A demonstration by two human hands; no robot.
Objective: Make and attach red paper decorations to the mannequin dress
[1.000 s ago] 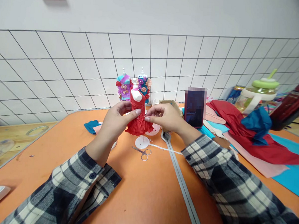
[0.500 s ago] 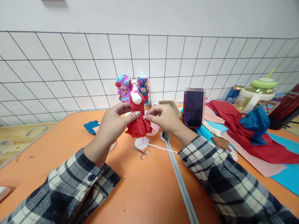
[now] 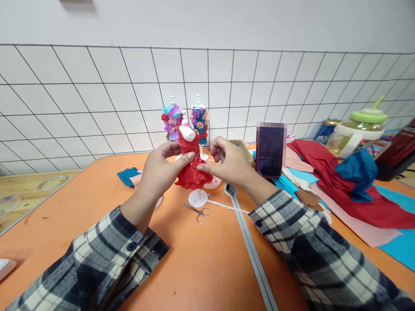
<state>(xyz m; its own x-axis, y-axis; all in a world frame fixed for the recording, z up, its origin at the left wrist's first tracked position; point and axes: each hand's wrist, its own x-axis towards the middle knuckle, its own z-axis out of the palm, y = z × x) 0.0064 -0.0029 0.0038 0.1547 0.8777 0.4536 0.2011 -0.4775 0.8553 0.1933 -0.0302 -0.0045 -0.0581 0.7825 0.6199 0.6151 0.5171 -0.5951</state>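
Note:
A small white dress form (image 3: 187, 133) in a red crepe-paper dress (image 3: 192, 178) stands slightly tilted on its round white base (image 3: 197, 198). My left hand (image 3: 160, 167) is closed around its waist, thumb across the front of the dress. At the other side, my right hand (image 3: 233, 162) touches the skirt with its thumb tip. Its curled fingers are apart from the thumb, with nothing visible between them. Small scissors (image 3: 200, 214) lie on the orange table just in front of the base. A thin white strip (image 3: 227, 205) runs from the base to my right sleeve.
Behind stand two decorated dress forms, one purple and light blue (image 3: 171, 122), one dark blue (image 3: 199, 123). A phone (image 3: 270, 150) stands upright at the right, near red crepe paper (image 3: 344, 195), a green-lidded jug (image 3: 360, 131) and a dark red bottle (image 3: 404, 147). A grey phone stand arm (image 3: 254, 257) crosses the table.
My right hand has opened its pinch: the fingers have lifted up off the dress, while the thumb has slid a little lower on the skirt. My left hand keeps its hold.

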